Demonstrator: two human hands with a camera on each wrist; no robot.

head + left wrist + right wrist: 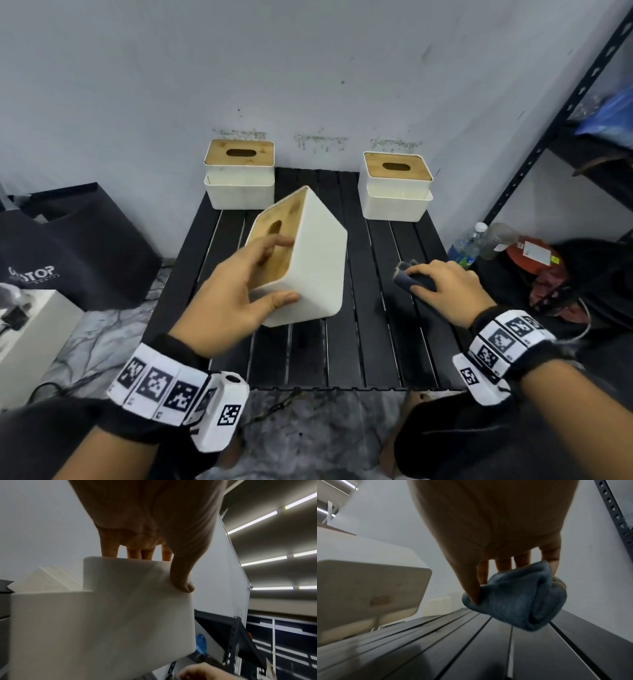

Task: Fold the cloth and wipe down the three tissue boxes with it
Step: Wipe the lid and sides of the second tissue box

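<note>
1. A person's left hand point(236, 291) grips a white tissue box point(315, 260) tipped on its side above the black slatted bench point(346, 356), thumb curled on the box's near white end, fingers spread across its wooden lid by the slot.
2. The left wrist view shows the thumb point(181, 574) pressed against the box's white wall point(120, 615), the other fingers hooked over its far edge.
3. The right hand point(448, 291), apart from the held box on its other side, closes round a folded blue-grey cloth point(409, 277) just above the bench; thumb and fingers pinch the bundle point(517, 600).
4. Two more tissue boxes stand upright beyond the hands, against the wall: one point(239, 174) past the left hand, one point(397, 186) past the right.
</note>
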